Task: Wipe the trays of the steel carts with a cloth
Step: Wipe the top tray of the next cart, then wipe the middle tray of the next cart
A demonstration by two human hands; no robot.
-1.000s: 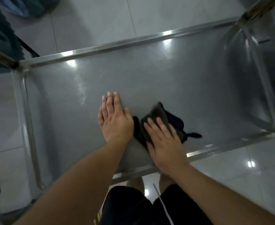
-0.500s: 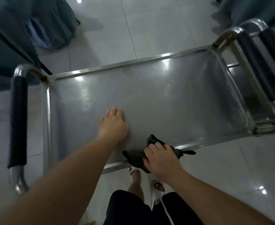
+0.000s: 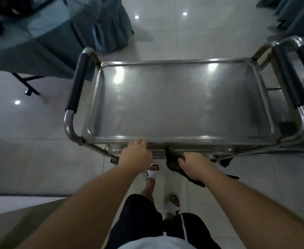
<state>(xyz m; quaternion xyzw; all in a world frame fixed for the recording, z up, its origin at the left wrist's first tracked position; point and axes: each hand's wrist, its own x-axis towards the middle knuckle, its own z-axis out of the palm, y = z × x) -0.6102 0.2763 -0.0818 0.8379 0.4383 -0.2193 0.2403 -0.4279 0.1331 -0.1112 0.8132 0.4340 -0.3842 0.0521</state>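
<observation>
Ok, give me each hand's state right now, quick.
Left hand: open, fingers resting on the top tray's near rim.
Right hand: grips the dark cloth below that rim.

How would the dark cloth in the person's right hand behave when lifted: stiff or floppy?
Probably floppy: the dark cloth droops below the right hand gripping it, a loose tail hanging free. Likely light, since one hand holds it. It seems unlikely to slip, being bunched under the fingers.

Left hand [image 3: 136, 153] extended with loose fingers; right hand [image 3: 195, 165] curled, gripping.
</observation>
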